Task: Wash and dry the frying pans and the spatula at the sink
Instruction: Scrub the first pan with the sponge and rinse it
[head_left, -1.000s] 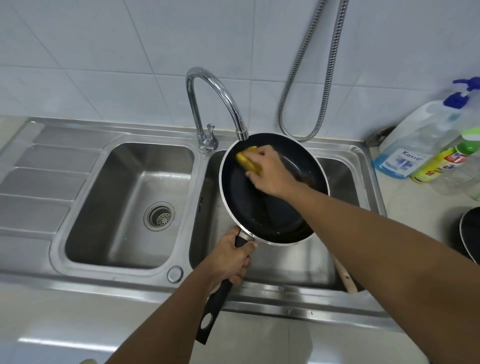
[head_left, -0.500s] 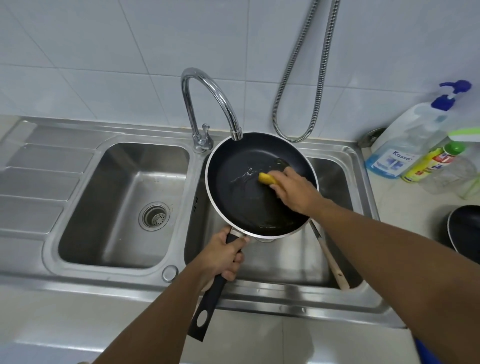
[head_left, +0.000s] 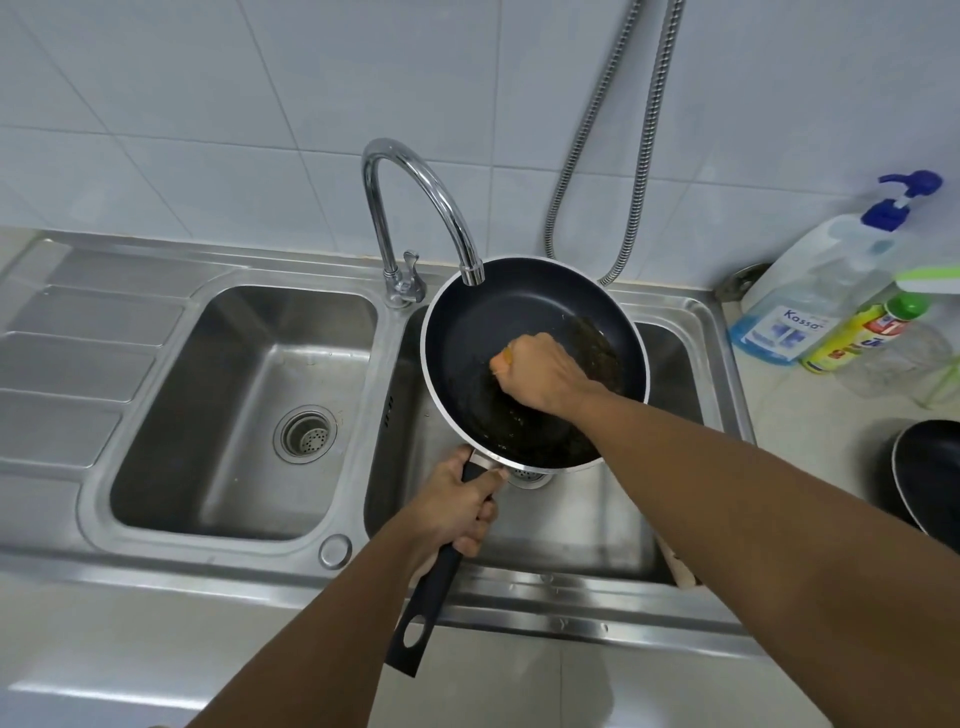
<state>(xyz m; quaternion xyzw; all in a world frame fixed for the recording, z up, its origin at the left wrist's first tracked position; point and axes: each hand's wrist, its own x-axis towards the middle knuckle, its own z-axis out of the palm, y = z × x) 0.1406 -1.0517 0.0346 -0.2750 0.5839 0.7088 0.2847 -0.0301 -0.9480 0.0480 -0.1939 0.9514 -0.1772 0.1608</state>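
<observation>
Head view, asked: where is the frying pan (head_left: 498, 322)?
Answered: held over the right sink bowl (head_left: 587, 525), handle (head_left: 428, 603) gripped by the left hand (head_left: 457, 512). The sponge (head_left: 505, 358) is squeezed in the right hand (head_left: 543, 371); dirty spots should be rubbed hard.

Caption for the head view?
Left hand grips frying pan over sink; right hand presses yellow sponge into it.

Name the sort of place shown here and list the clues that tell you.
Most likely a home kitchen: a steel double sink with a tap, a frying pan being scrubbed, and a pump soap bottle beside it.
</observation>
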